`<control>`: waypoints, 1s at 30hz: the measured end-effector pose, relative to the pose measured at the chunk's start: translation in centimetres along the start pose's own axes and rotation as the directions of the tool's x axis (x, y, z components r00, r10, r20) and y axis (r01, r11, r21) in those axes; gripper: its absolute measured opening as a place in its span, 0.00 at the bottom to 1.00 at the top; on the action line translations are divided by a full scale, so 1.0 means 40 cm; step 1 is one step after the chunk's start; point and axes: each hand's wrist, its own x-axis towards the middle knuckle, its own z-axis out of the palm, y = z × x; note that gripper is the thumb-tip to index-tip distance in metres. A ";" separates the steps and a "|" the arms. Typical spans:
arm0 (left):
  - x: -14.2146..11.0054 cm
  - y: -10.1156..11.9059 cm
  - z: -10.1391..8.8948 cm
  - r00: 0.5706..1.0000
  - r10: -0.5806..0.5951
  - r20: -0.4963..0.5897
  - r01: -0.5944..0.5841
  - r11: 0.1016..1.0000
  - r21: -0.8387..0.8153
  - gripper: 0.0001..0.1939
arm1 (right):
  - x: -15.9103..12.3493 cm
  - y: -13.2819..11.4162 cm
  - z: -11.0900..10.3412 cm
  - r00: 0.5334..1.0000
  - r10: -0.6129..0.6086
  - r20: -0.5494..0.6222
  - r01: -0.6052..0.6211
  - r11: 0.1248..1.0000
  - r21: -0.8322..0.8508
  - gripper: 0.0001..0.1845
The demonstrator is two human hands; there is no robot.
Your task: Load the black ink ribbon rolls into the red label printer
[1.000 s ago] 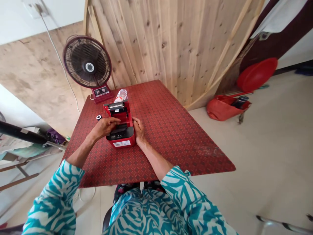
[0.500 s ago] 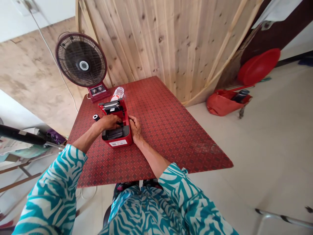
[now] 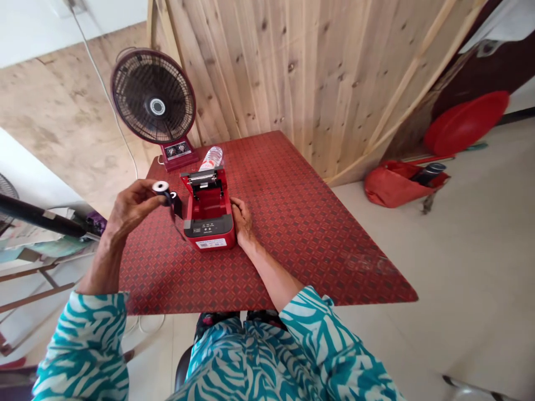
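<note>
A small red printer (image 3: 210,228) stands on the table, its lid (image 3: 203,178) raised and its red inner bay bare. To the left of it, my left hand (image 3: 132,207) pinches a dark paper roll (image 3: 160,189) with a white core between thumb and fingers. A loose dark strip (image 3: 177,225) trails from that roll down towards the printer. Behind the held roll, another dark roll (image 3: 177,204) is on the table, partly hidden. My right hand (image 3: 244,221) is closed against the printer's right side, with its fingertips partly hidden.
A maroon fan (image 3: 155,106) and a clear bottle (image 3: 212,158) occupy the back left of the patterned red table (image 3: 309,239). Wooden boards (image 3: 292,78) rise behind it. On the floor at right are a red bag (image 3: 387,186) and a red basin (image 3: 466,122).
My left hand has come out of the printer and moved left, now holding a dark roll with a trailing strip. My right hand has stayed at the printer's side.
</note>
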 end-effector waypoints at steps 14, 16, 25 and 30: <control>-0.016 -0.333 0.029 0.952 -0.293 -0.092 0.301 0.950 0.088 0.24 | 0.000 0.023 -0.010 1.000 0.010 -0.030 -0.010 1.000 0.004 0.18; -0.001 -0.352 0.037 0.952 -0.299 -0.066 0.305 0.940 0.150 0.24 | 0.001 0.025 -0.010 0.999 0.014 -0.038 -0.014 1.000 -0.002 0.18; 0.044 -0.330 0.016 0.963 -0.266 0.049 0.236 0.912 0.334 0.31 | 0.000 0.021 -0.011 1.000 0.012 -0.029 -0.012 1.000 -0.006 0.18; 0.087 -0.295 0.042 0.966 -0.254 0.045 0.223 0.910 0.350 0.28 | -0.001 0.013 -0.008 0.999 0.019 -0.031 -0.019 1.000 -0.001 0.17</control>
